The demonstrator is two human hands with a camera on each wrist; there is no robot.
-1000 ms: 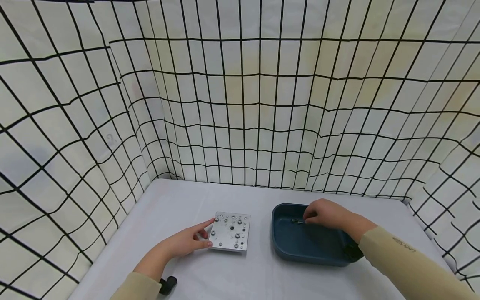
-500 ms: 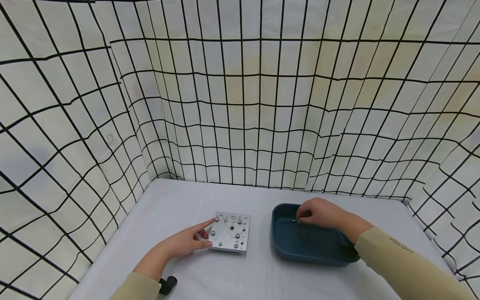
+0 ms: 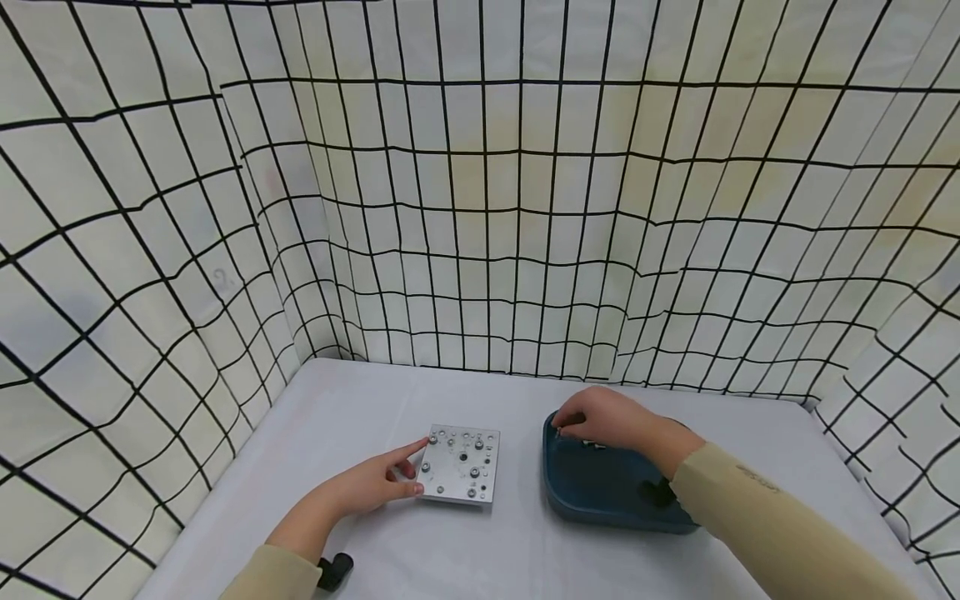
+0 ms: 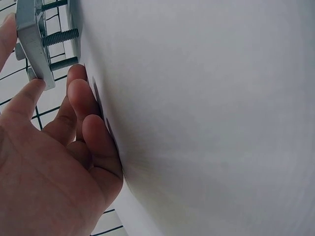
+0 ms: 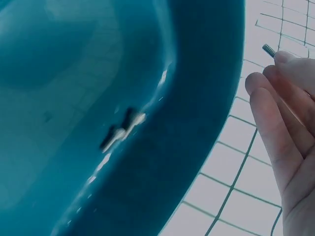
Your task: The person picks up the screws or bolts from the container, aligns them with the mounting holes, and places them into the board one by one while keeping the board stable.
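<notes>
Grid-patterned cloth walls close in a pale counter (image 3: 480,550). Left of centre lies a square metal plate (image 3: 461,463), raised on threaded screws as the left wrist view shows. The left hand (image 3: 367,486) steadies its near left corner, forefinger along one edge and thumb at the other, a light pinching grip. At centre right the right hand (image 3: 600,421) hovers over the far left rim of a blue tray (image 3: 600,492), fingertips pressed on a small screw (image 5: 268,50); another screw (image 5: 120,132) lies in the tray. Such a screw is likely light, stiff and easily dropped; gripping near its head seems best. The plate looks rigid and fairly heavy.
</notes>
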